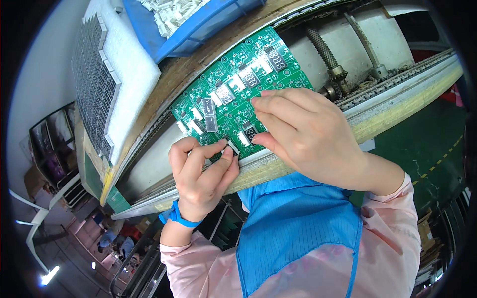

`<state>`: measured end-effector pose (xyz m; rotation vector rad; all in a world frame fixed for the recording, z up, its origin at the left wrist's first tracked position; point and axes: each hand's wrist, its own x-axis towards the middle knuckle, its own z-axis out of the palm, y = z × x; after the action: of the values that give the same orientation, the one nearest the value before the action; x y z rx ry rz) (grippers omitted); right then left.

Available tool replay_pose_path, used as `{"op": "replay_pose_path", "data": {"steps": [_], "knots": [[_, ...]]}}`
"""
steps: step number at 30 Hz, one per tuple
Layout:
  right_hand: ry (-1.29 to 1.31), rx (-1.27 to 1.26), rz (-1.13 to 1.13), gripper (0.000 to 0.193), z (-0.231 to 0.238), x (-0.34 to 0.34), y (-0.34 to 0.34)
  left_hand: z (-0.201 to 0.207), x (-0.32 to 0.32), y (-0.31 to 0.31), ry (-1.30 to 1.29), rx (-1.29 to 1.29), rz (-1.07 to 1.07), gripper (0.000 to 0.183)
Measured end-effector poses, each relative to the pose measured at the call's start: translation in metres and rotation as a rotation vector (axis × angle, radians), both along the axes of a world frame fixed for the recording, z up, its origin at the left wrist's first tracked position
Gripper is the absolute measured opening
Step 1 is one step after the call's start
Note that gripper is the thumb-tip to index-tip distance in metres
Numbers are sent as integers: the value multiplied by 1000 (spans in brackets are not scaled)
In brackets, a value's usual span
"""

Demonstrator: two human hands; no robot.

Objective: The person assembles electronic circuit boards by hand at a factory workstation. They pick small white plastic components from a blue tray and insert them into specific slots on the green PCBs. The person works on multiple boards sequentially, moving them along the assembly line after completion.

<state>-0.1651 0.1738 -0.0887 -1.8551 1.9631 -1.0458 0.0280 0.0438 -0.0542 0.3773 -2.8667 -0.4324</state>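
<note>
A green circuit board (290, 82) lies across the conveyor rails in front of me, with several digit display modules and white connectors on it. At its near left edge my left hand (201, 171) is closed, thumb and fingertips pinching a small digit display module (233, 146), mostly hidden by the fingers. Over the board's near right part, my right hand (310, 134) is open, thumb and index finger apart. Its thumb tip is beside another digit display (250, 133). Two loose-looking display modules (210, 119) lie at an angle on the board, left of the seated displays (248, 78).
White foam (141, 74) bears rows of display modules (97, 84) at the left. Behind the board stands a blue bin (198, 30) of white connectors (171, 17). Conveyor chains (397, 72) run along both rails; a threaded shaft (322, 47) lies to the right.
</note>
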Motion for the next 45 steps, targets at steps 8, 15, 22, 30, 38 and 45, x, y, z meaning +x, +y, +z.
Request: {"op": "replay_pose_path", "data": {"steps": [8, 15, 22, 30, 38, 45], "knots": [[-1, -20, 19, 35, -4, -2, 1, 10, -5, 8, -143, -65, 18, 21], [-19, -3, -16, 26, 7, -2, -4, 38, -6, -7, -236, 92, 80, 28], [65, -60, 167, 18, 37, -11, -39, 14, 9, -39, 0, 80, 191, 39], [135, 72, 384, 12, 37, -3, -102, -14, 15, -41, 242, 119, 161, 31], [176, -227, 233, 11, 16, -9, -109, -2, 18, -52, 167, -34, 153, 31], [119, -276, 203, 6, 10, -14, -109, -4, 13, -53, 80, -68, 197, 32]]}}
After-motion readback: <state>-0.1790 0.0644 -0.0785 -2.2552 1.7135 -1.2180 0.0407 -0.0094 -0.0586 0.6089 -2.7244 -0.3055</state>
